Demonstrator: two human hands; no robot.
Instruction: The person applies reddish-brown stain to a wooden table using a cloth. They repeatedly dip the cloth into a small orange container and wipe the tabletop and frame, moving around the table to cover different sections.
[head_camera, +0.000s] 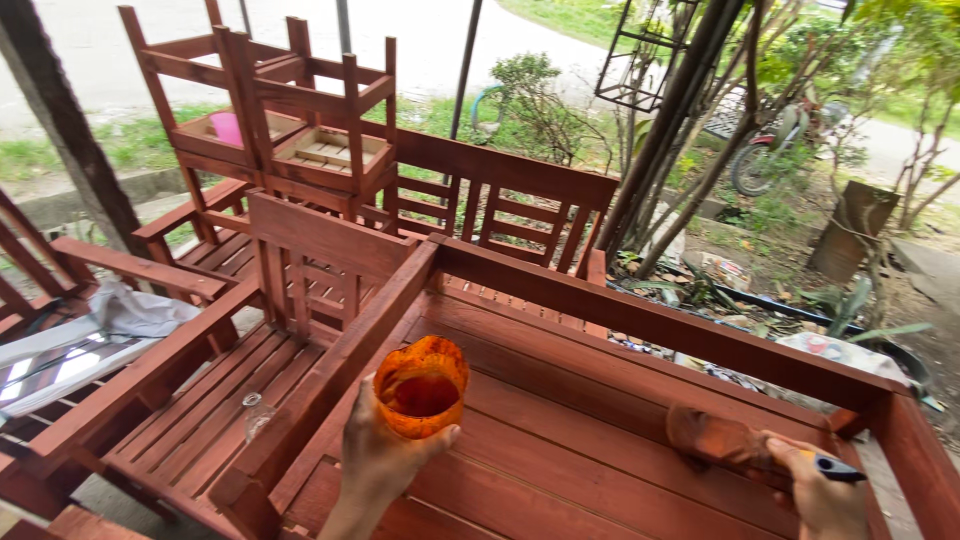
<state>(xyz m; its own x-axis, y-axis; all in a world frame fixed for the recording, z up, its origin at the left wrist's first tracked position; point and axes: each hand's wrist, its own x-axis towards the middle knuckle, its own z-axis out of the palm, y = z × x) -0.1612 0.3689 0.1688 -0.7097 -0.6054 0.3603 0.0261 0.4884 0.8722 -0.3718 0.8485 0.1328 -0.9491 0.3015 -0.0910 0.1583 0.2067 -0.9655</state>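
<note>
**Both hands loaded: stain cup in the left, brush in the right**

Left hand (378, 455) wraps from below around a small orange-stained plastic cup (421, 386), fingers curled round the far wall and thumb pressed on the near side. The cup stands upright, open mouth up, with dark reddish liquid (420, 396) pooled inside. It looks light and thin-walled, likely to buckle if squeezed, and its smeared outside is probably slick, so a low, all-round hold seems safest; tilting would spill it.

Right hand (825, 490) closes on the dark handle of a paintbrush (722, 440), wrist low, the stain-soaked head pointing left and lying on or just above the bench slats; contact cannot be told. The brush looks stiff at the handle and soft at the head.

Under both hands runs 1 red-brown slatted wooden bench (600, 420). Left of it another bench seat carries a small clear glass bottle (255, 410). Farther off, stacked chairs (290, 110) stand upside down, and a motorbike (770, 150) waits among shrubs.
</note>
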